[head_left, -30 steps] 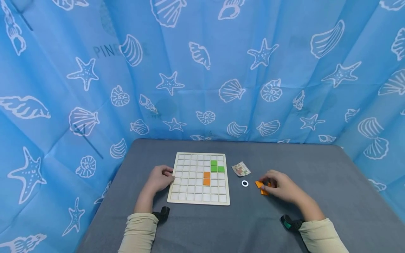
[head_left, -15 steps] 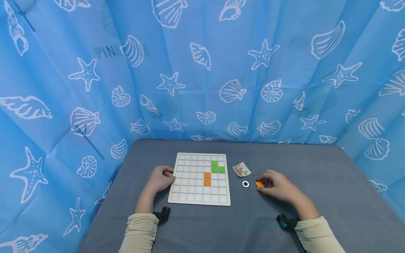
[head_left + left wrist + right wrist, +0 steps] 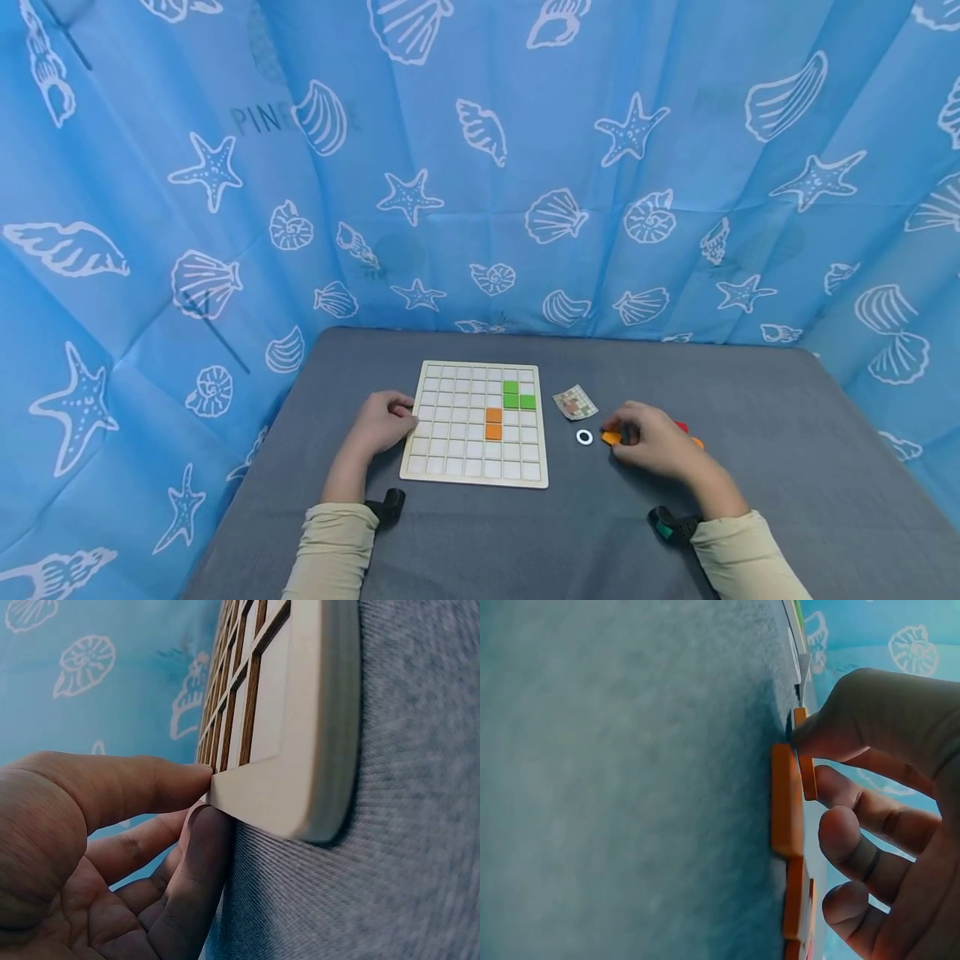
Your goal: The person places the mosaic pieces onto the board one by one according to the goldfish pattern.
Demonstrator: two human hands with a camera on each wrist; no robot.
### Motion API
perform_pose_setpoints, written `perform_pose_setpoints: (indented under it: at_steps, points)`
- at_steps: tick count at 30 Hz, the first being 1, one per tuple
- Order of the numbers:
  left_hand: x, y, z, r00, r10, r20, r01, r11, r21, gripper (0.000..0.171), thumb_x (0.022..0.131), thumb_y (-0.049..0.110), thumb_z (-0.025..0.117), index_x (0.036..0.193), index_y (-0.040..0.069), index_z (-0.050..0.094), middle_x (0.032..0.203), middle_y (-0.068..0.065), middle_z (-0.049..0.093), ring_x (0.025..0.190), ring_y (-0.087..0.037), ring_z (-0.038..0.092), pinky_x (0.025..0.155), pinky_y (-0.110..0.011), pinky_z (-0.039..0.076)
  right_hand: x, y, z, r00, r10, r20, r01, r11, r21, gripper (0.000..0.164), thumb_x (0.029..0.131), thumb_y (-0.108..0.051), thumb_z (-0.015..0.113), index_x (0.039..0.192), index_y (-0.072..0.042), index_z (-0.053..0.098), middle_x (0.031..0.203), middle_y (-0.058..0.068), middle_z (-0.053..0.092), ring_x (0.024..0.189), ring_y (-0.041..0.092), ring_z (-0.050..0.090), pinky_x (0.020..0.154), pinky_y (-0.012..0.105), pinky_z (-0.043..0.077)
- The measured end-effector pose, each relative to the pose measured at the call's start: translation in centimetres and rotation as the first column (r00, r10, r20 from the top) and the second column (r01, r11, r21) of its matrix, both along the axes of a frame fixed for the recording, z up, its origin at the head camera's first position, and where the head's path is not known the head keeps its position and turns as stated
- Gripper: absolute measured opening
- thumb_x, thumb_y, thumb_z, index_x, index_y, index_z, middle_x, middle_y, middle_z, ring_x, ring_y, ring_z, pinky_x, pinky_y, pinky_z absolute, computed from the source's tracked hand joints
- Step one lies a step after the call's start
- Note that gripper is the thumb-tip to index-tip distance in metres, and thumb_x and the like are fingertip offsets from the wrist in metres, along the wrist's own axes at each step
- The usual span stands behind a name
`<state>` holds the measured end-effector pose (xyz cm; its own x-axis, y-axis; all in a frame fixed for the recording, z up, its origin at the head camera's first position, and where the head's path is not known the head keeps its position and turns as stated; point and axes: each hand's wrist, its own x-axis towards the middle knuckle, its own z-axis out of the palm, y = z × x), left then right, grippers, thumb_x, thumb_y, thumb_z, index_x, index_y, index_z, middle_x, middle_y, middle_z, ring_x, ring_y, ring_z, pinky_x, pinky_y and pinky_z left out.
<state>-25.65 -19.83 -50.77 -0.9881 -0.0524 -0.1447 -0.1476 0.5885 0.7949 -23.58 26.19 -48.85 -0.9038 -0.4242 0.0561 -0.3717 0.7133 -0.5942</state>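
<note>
A pale wooden grid board lies on the table, holding green tiles and orange tiles in some of its squares. At its left edge my left hand pinches the rim; the left wrist view has the thumb on the rim and a finger against its side. My right hand, right of the board, pinches a thin orange tile between thumb and fingers. Close by it, more orange tiles lie on the cloth, partly hidden by the hand in the head view.
Between board and right hand lie a small patterned card and a white ring with a dark centre. A red piece and an orange piece peek out behind the right hand. A blue shell-print curtain hangs behind the grey table.
My right hand has shifted slightly left and now pinches an orange tile. Red and orange pieces have come into sight behind it. My left hand stays at the board's edge.
</note>
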Motion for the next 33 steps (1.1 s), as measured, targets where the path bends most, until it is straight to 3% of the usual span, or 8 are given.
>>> perform_pose_setpoints:
  at_steps: [8, 14, 22, 29, 33]
  points:
    - [0.2, -0.2, 0.5, 1.000, 0.003, -0.001, -0.003, 1.000, 0.016, 0.030, 0.095, 0.009, 0.072, 0.125, 0.000, 0.072, 0.100, -0.013, 0.069, 0.085, -0.024, 0.064, 0.076, -0.039, 0.052, -1.0, -2.7, 0.9, 1.000, 0.025, -0.011, -0.025, 1.000, 0.006, 0.025, 0.087, -0.004, 0.077, 0.110, -0.011, 0.079, 0.099, 0.000, 0.064, 0.071, 0.009, 0.051, 0.062, 0.026, 0.046]
    - [0.3, -0.2, 0.5, 1.000, 0.003, 0.008, -0.003, 1.000, 0.018, 0.030, 0.096, 0.009, 0.072, 0.125, 0.000, 0.072, 0.100, -0.013, 0.069, 0.085, -0.024, 0.064, 0.075, -0.038, 0.052, -1.8, -6.9, 1.6, 0.992, 0.126, -0.002, -0.126, 0.992, -0.016, 0.024, 0.088, -0.005, 0.076, 0.112, -0.009, 0.079, 0.105, 0.000, 0.066, 0.077, 0.013, 0.055, 0.067, 0.025, 0.048]
    - [0.2, 0.0, 0.3, 1.000, 0.011, 0.011, -0.011, 1.000, 0.012, 0.030, 0.095, 0.010, 0.073, 0.124, 0.001, 0.073, 0.100, -0.012, 0.069, 0.085, -0.023, 0.064, 0.077, -0.039, 0.052, -1.9, -12.0, 1.6, 0.945, 0.325, -0.023, -0.326, 0.944, -0.047, 0.022, 0.089, -0.004, 0.077, 0.111, -0.009, 0.079, 0.111, 0.003, 0.070, 0.075, 0.015, 0.059, 0.067, 0.024, 0.050]
    - [0.1, 0.0, 0.2, 1.000, 0.008, 0.010, -0.008, 1.000, 0.014, 0.030, 0.095, 0.010, 0.073, 0.123, 0.001, 0.073, 0.100, -0.012, 0.069, 0.085, -0.023, 0.064, 0.077, -0.040, 0.052, -1.6, -14.5, 1.1, 0.916, 0.400, 0.016, -0.398, 0.915, -0.060, 0.020, 0.093, -0.005, 0.076, 0.112, -0.009, 0.079, 0.110, 0.004, 0.068, 0.077, 0.016, 0.058, 0.069, 0.023, 0.049]
    - [0.1, 0.0, 0.3, 1.000, 0.007, 0.012, -0.007, 1.000, 0.008, 0.030, 0.095, 0.010, 0.073, 0.124, 0.001, 0.072, 0.100, -0.012, 0.069, 0.085, -0.023, 0.064, 0.077, -0.041, 0.052, -1.4, -15.2, 0.8, 0.913, 0.407, 0.024, -0.405, 0.912, -0.061, 0.020, 0.092, -0.002, 0.074, 0.111, -0.010, 0.078, 0.108, 0.004, 0.067, 0.077, 0.012, 0.054, 0.070, 0.023, 0.048]
